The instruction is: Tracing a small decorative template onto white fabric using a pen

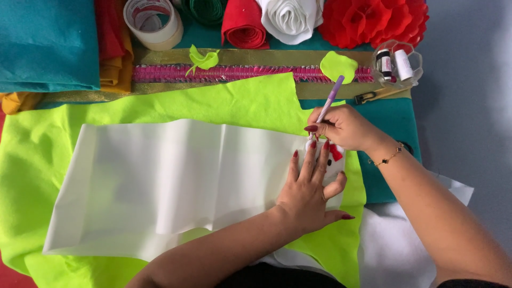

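Note:
My left hand (310, 188) lies flat, fingers spread, pressing a small white felt shape with red and black details (335, 158) onto a long white sheet (160, 186). My right hand (344, 127) grips a purple pen (329, 101), its tip down at the shape's upper edge just above my left fingertips. The white sheet rests on a wide lime-green felt cloth (42, 138). Most of the small shape is hidden under my left hand.
At the back lie a tape roll (154, 22), teal fabric (48, 42), red felt roll (244, 24), white felt roll (290, 18), red paper flower (373, 20), a clear dish with thread spools (397, 63), a pink ribbon strip (234, 73) and green cut-outs (338, 66).

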